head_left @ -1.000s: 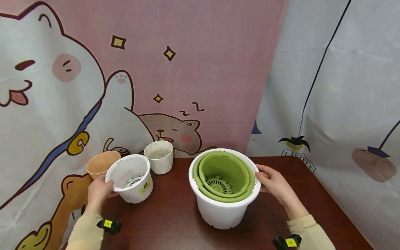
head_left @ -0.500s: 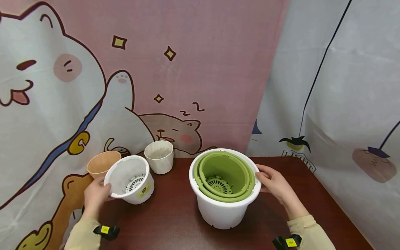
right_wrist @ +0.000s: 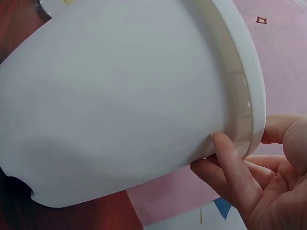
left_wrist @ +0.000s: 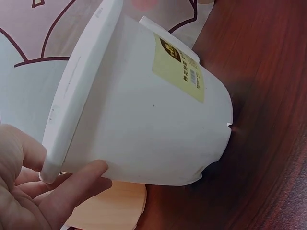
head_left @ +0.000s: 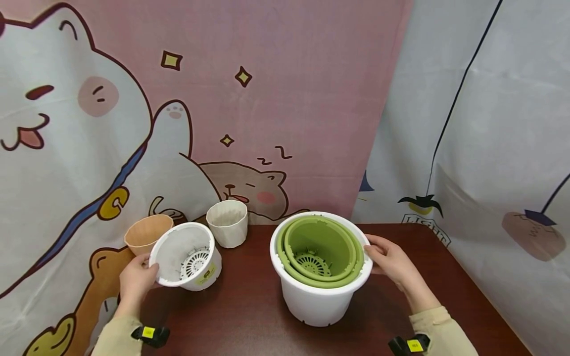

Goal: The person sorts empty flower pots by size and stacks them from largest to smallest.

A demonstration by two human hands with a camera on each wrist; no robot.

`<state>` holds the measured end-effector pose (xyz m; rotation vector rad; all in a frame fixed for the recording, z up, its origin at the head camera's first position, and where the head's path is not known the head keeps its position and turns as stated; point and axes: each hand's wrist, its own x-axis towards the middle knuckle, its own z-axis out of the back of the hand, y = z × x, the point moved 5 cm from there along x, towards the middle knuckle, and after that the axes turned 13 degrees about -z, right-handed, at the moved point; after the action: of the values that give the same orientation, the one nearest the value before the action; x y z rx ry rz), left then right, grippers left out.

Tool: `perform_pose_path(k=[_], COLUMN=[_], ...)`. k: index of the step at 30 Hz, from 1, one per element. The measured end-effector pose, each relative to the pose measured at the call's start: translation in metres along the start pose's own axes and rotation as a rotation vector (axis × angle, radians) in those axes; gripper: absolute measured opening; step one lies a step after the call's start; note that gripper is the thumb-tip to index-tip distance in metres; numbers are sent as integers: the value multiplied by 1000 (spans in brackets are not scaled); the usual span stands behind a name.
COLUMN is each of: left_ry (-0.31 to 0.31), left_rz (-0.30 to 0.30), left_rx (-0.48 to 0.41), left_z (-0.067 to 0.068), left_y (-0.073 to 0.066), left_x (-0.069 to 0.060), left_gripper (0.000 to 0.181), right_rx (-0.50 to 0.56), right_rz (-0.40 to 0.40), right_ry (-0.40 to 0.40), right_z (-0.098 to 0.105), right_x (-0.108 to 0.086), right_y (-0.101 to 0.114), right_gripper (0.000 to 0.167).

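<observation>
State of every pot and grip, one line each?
small white pot, tilted, looks empty
green pots, nested, inner one empty
large white pot, both green pots inside
orange pot, upright, partly hidden
cream pot, upright
left grip, holding small white pot
right grip, holding large white pot

We find the head view evenly lit; wrist views dimmer, perhaps slightly soft, with shadow on the surface (left_wrist: 268, 120).

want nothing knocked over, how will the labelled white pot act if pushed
The labelled white pot is probably light, being hollow with a slotted base. It seems stiff: its rim looks unbent where the left hand grips it. Pushed high, it may tip, narrowing downward.
</observation>
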<state>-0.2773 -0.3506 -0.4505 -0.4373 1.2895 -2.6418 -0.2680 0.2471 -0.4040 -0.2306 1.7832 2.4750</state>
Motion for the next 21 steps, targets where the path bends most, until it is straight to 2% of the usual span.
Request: perform_pose_path(k=[15,21], left_ry=[10,14], left_rz=[-46,-77], left_rx=[-3,3], left_z=[-1,-2], left_y=[-5,-12], left_x=[-10,-13], left_gripper=[47,47], right_rx=[1,0], right_rz=[2,4], right_ry=[1,4], right_z=[0,0], right_x=[0,1], right_y=[-2,-3], right_gripper=[52,53])
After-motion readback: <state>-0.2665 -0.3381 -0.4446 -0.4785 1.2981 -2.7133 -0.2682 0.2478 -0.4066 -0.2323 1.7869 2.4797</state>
